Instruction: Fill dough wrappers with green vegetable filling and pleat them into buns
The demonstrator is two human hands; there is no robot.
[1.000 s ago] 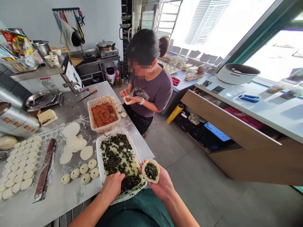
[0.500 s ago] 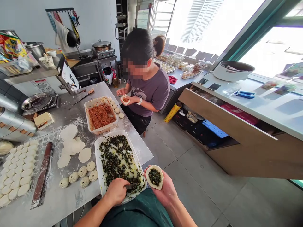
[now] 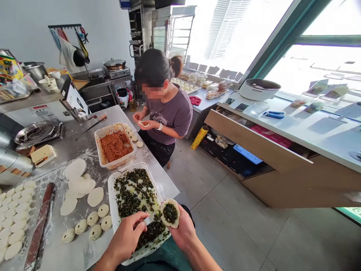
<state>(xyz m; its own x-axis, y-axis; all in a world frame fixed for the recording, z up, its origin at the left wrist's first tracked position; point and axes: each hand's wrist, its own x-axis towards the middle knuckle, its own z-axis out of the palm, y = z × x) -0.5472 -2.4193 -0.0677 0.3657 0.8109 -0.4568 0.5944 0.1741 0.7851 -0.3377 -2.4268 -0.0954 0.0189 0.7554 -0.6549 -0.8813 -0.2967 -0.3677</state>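
Note:
My left hand (image 3: pixel 130 231) is over the near end of a white tray (image 3: pixel 110 188) of chopped dark green filling (image 3: pixel 134 190). Its index finger and thumb are apart, and I see nothing gripped between them. A pale, shiny patch lies by the fingertips; I cannot tell whether it is a tool or the tray bottom. In my right hand (image 3: pixel 183 229) rests a round dough wrapper (image 3: pixel 175 223) cupped around a mound of the green filling, at the tray's right edge.
A co-worker (image 3: pixel 172 109) across the table corner holds a filled wrapper beside a tub of reddish filling (image 3: pixel 115 145). Several pleated buns (image 3: pixel 95 232), flat wrappers (image 3: pixel 95 197), a rolling pin (image 3: pixel 41 222) and rows of dough pieces (image 3: pixel 17 218) lie leftward. A drawer (image 3: pixel 259 145) juts out right.
My right hand has brought the filled wrapper left, to the tray's edge. My left hand has loosened from the tool it held in the filling. The view has shifted slightly right.

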